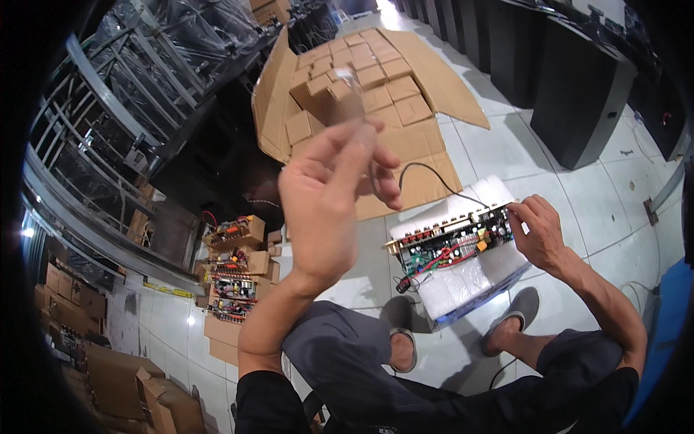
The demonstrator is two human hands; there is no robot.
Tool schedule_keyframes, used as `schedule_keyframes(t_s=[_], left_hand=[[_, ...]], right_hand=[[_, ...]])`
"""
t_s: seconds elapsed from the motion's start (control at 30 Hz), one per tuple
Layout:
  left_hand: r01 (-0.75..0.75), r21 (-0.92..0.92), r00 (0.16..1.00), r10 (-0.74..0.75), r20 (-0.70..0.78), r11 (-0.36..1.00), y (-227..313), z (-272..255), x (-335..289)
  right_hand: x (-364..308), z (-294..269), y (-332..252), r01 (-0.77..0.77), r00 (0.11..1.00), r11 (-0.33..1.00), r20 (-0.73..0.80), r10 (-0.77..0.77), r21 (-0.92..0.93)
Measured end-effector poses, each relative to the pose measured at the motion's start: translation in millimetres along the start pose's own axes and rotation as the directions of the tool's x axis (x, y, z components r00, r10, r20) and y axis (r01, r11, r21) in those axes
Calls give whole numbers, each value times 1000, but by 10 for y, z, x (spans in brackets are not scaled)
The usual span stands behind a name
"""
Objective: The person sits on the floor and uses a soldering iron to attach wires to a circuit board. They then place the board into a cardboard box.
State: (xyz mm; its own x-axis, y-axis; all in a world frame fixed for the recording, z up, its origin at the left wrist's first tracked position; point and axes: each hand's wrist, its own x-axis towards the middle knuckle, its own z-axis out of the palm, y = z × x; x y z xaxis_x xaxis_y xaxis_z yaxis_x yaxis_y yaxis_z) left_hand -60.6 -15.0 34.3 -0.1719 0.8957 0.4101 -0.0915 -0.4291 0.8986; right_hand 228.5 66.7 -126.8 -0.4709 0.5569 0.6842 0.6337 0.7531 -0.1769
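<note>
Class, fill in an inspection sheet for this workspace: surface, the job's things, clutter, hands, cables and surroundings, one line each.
Surface: pale tiled floor; the person sits above it, feet in sandals.
Job's things: circuit board with many components, lying on white foam padding.
Clutter: large open carton of small brown boxes; stack of boxes with more boards at left; more cartons lower left.
Hands: left hand raised, pinching a small clear item, too blurred to identify; right hand touching the board's right end.
Cables: black cable looping from the board; red wires on the board.
Surroundings: metal truss racks at left; black cabinets at upper right.
</note>
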Motion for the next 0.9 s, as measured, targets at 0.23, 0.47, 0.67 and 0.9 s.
schedule_keyframes(t_s=[0.23,0.47,0.67,0.9], left_hand=[[88,5,994,-88,65,996,-11,78,-42],[139,100,966,-157,204,985,-19,185,-58],[182,263,901,-268,342,947,-61,185,-82],[126,399,873,-293,390,908,-72,250,-141]], right_hand=[[440,-306,-417,-1,986,988,-164,26,152],[723,-596,-737,20,969,952,-240,57,306],[799,-795,-730,-160,942,860,-186,280,485],[819,-823,-745,-202,951,738,-51,305,644]])
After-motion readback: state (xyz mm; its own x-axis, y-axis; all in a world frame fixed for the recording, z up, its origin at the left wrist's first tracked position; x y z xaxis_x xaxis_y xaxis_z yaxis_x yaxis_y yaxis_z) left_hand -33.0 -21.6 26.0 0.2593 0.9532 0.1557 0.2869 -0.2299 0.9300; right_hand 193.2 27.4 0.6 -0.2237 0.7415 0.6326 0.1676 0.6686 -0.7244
